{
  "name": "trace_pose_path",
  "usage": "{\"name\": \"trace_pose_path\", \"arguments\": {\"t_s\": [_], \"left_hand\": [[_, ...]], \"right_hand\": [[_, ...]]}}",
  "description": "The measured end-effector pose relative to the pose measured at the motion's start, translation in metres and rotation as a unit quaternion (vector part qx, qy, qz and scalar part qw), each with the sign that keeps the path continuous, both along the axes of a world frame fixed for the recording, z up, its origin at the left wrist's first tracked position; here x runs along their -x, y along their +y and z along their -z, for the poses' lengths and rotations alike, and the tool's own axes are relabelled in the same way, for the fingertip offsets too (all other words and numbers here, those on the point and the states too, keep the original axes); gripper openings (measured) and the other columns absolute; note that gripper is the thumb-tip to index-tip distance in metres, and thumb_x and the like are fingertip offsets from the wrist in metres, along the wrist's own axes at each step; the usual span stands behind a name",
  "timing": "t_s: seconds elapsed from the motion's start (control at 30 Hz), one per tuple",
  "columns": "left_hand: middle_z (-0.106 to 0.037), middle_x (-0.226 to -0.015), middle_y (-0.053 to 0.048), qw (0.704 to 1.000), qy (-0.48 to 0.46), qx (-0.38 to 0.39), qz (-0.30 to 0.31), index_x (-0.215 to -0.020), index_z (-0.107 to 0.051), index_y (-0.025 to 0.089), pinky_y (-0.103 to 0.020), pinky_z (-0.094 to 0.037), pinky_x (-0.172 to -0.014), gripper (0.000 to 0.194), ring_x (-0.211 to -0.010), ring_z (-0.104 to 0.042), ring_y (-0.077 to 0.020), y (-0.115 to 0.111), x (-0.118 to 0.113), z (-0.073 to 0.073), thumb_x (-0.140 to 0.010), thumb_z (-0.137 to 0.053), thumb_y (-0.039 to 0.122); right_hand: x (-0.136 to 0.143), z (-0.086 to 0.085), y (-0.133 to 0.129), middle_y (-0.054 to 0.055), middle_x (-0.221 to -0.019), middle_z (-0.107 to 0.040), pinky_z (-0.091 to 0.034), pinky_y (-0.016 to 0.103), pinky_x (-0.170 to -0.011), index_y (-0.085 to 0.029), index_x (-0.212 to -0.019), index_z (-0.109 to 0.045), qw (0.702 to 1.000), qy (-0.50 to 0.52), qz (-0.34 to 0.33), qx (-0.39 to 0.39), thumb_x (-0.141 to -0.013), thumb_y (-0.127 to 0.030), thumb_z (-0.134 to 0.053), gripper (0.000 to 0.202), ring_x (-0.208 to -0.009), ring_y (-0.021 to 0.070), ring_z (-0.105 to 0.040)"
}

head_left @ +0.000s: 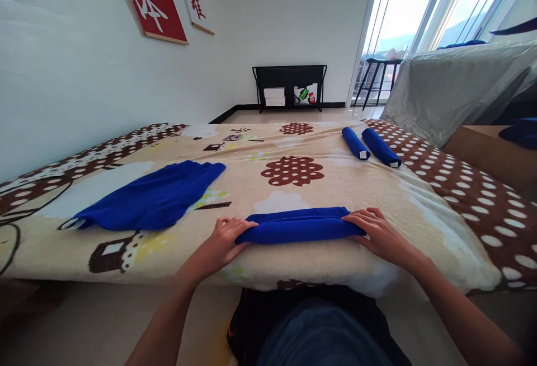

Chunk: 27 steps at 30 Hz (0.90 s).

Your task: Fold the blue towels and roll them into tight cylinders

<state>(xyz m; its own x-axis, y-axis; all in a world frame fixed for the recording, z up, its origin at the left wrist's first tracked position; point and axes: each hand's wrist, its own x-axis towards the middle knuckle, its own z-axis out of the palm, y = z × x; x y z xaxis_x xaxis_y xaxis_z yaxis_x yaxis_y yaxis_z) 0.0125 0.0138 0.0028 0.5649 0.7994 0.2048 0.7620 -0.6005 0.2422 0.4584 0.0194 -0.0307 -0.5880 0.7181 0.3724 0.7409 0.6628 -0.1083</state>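
A blue cloth point(300, 229), mostly rolled up with a short flat strip along its far side, lies crosswise near the bed's front edge. My left hand point(229, 238) grips its left end, thumb below and fingers on top. At the right end, my right hand point(373, 233) holds the roll in the same way. To the left, another blue cloth point(153, 198) lies spread and wrinkled, a white tag at its near left corner. Two finished-looking blue rolls, one point(355, 143) beside the other point(381, 146), rest at the back right, each with a white tag.
A patterned cream and brown blanket point(235, 181) covers the bed. Beyond it a black rack point(289, 83) holds white boxes and a bag. A dark stool point(380, 75) stands by the window, and plastic-covered furniture point(457, 86) is at the right. My knees are below the bed edge.
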Motion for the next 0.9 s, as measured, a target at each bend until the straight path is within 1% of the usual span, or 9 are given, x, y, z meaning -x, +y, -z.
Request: {"name": "trace_pose_path", "arguments": {"t_s": [0.23, 0.4, 0.47, 0.53, 0.63, 0.7, 0.77, 0.83, 0.9], "left_hand": [[-0.067, -0.124, -0.006, 0.999, -0.031, 0.017, -0.014, -0.131, -0.056, 0.027, -0.040, -0.039, -0.103, 0.036, -0.111, -0.061, -0.0228, 0.001, 0.002, -0.001, -0.095, -0.054, 0.033], [-0.067, -0.120, -0.005, 0.991, -0.089, 0.047, -0.083, -0.123, -0.060, 0.025, -0.037, -0.045, -0.093, 0.034, -0.102, -0.060, -0.0235, 0.021, -0.001, 0.006, -0.096, -0.048, 0.042], [-0.068, -0.116, -0.005, 0.989, -0.089, 0.035, -0.112, -0.117, -0.062, 0.024, -0.039, -0.044, -0.093, 0.034, -0.102, -0.060, -0.0246, 0.032, -0.003, 0.009, -0.096, -0.044, 0.043], [-0.068, -0.112, -0.007, 0.988, -0.068, 0.019, -0.140, -0.110, -0.065, 0.022, -0.042, -0.042, -0.094, 0.033, -0.104, -0.059, -0.0262, 0.041, -0.007, 0.012, -0.095, -0.042, 0.041], [-0.067, -0.116, -0.009, 0.984, -0.033, -0.027, -0.173, -0.108, -0.067, 0.021, -0.046, -0.039, -0.097, 0.031, -0.112, -0.057, -0.0275, 0.048, -0.018, 0.013, -0.094, -0.042, 0.034], [-0.065, -0.125, -0.009, 0.986, -0.015, -0.070, -0.152, -0.117, -0.065, 0.023, -0.047, -0.036, -0.101, 0.035, -0.119, -0.055, -0.0267, 0.049, -0.030, 0.010, -0.091, -0.042, 0.021], [-0.063, -0.132, -0.008, 0.992, 0.006, -0.086, -0.091, -0.127, -0.060, 0.024, -0.045, -0.035, -0.104, 0.050, -0.123, -0.055, -0.0241, 0.047, -0.050, 0.007, -0.085, -0.041, 0.008], [-0.062, -0.135, -0.009, 0.995, 0.030, -0.090, -0.040, -0.133, -0.057, 0.021, -0.041, -0.036, -0.106, 0.059, -0.125, -0.055, -0.0228, 0.044, -0.074, 0.004, -0.081, -0.039, 0.002], [-0.059, -0.138, -0.012, 0.993, 0.051, -0.109, -0.016, -0.137, -0.053, 0.015, -0.039, -0.036, -0.108, 0.057, -0.127, -0.054, -0.0240, 0.042, -0.100, 0.003, -0.083, -0.040, 0.003]], "right_hand": [[0.000, -0.001, 0.002, 0.006, -0.120, -0.066, -0.045, 0.042, -0.101, -0.026, -0.125, -0.058, 0.996, 0.045, 0.032, 0.073, -0.097, -0.044, -0.052, 0.033, -0.110, 0.0217, -0.061], [0.007, -0.001, 0.028, 0.008, -0.110, -0.068, -0.048, 0.038, -0.092, -0.021, -0.121, -0.057, 0.987, 0.090, 0.069, 0.110, -0.101, -0.044, -0.042, 0.035, -0.101, 0.0205, -0.063], [0.010, 0.000, 0.040, 0.008, -0.104, -0.068, -0.047, 0.037, -0.088, -0.019, -0.115, -0.059, 0.988, 0.077, 0.098, 0.092, -0.102, -0.043, -0.038, 0.034, -0.097, 0.0207, -0.063], [0.014, 0.001, 0.048, 0.008, -0.100, -0.068, -0.046, 0.038, -0.087, -0.019, -0.105, -0.064, 0.990, 0.038, 0.132, 0.043, -0.102, -0.042, -0.038, 0.035, -0.097, 0.0225, -0.062], [0.024, 0.001, 0.052, 0.011, -0.111, -0.066, -0.043, 0.042, -0.090, -0.019, -0.108, -0.066, 0.987, -0.002, 0.161, -0.027, -0.101, -0.036, -0.039, 0.033, -0.104, 0.0255, -0.060], [0.037, -0.001, 0.049, 0.012, -0.122, -0.064, -0.041, 0.043, -0.096, -0.018, -0.121, -0.062, 0.989, -0.001, 0.138, -0.047, -0.097, -0.022, -0.039, 0.033, -0.111, 0.0255, -0.058], [0.054, -0.005, 0.045, 0.012, -0.130, -0.062, -0.037, 0.043, -0.104, -0.017, -0.132, -0.056, 0.996, 0.004, 0.082, -0.043, -0.090, -0.009, -0.039, 0.046, -0.119, 0.0233, -0.056], [0.074, -0.009, 0.041, 0.011, -0.137, -0.058, -0.035, 0.041, -0.109, -0.015, -0.140, -0.049, 0.999, 0.006, 0.023, -0.030, -0.084, -0.005, -0.040, 0.058, -0.125, 0.0214, -0.053], [0.092, -0.012, 0.040, 0.011, -0.144, -0.052, -0.034, 0.041, -0.112, -0.013, -0.146, -0.042, 0.999, 0.008, -0.020, -0.024, -0.084, -0.008, -0.044, 0.062, -0.132, 0.0220, -0.048]]}}
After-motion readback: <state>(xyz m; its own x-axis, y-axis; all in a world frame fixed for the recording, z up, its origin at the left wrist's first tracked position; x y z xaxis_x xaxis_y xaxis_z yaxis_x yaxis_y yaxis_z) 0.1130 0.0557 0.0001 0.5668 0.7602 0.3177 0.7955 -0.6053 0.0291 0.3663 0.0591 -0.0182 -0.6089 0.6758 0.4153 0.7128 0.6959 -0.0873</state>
